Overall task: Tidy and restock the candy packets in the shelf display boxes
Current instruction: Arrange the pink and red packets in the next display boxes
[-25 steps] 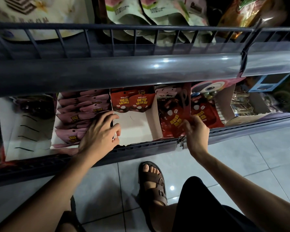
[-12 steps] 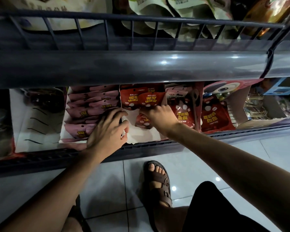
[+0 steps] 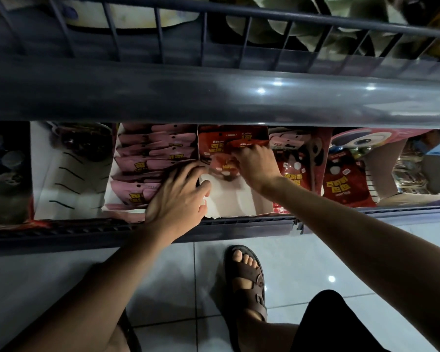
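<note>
On the low shelf stands a white display box with a few red candy packets upright at its back. My right hand reaches into it and grips a red packet, tilted against the back row. My left hand rests on the box's left wall with the fingers curved over the divider. Left of it a box holds several pink packets stacked in rows. Right of it, more red packets stand in another box.
A dark shelf rail overhangs the boxes, with a wire guard and bagged goods above. A mostly bare white box sits at left, dark tins further left, red packets and a cartoon carton at right. My sandalled foot is on the tiled floor.
My right hand came from the red packets at right into the middle box with a red packet and pushed it back toward the rear row. My left hand stayed on the box wall.
</note>
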Demonstrator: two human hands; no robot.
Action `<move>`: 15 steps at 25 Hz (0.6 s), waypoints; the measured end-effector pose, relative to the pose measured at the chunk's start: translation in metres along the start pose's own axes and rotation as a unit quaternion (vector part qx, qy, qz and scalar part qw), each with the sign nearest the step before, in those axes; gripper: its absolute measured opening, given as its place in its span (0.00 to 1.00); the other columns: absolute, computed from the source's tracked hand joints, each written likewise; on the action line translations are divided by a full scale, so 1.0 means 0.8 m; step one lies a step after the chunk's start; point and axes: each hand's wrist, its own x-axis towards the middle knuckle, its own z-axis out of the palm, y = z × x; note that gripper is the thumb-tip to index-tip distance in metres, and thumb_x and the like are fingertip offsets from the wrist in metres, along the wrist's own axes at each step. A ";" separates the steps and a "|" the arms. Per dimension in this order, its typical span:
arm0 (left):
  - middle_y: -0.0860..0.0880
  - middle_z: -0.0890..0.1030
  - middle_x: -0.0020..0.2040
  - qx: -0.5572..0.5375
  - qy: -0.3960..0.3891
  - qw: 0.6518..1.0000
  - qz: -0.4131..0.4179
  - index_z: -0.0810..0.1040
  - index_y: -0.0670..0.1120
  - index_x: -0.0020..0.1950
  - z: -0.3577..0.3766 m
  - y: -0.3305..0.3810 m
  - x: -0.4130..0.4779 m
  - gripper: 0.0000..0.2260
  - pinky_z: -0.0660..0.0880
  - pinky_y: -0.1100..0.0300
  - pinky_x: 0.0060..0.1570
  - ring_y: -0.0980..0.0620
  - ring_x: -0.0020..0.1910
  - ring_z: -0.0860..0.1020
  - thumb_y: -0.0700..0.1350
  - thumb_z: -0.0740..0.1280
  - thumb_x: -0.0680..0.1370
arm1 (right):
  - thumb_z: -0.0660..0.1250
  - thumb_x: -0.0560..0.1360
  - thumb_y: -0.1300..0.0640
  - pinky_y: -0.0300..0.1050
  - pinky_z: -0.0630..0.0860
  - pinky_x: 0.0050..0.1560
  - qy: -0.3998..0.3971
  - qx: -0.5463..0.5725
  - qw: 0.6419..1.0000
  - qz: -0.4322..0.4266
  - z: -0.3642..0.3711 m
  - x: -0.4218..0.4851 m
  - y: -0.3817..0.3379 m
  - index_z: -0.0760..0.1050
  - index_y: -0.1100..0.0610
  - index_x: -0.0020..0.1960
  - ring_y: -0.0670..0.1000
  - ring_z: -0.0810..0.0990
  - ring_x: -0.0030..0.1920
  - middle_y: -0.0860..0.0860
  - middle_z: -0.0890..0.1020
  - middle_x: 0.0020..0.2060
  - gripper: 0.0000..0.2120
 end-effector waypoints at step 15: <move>0.46 0.72 0.65 0.002 -0.001 1.000 0.007 0.76 0.48 0.49 0.000 -0.002 0.002 0.09 0.70 0.47 0.61 0.44 0.70 0.64 0.46 0.66 0.70 | 0.61 0.80 0.59 0.42 0.65 0.38 0.070 -0.059 0.995 -0.028 0.016 0.045 -0.034 0.76 0.56 0.59 0.51 0.78 0.38 0.53 0.82 0.43 0.09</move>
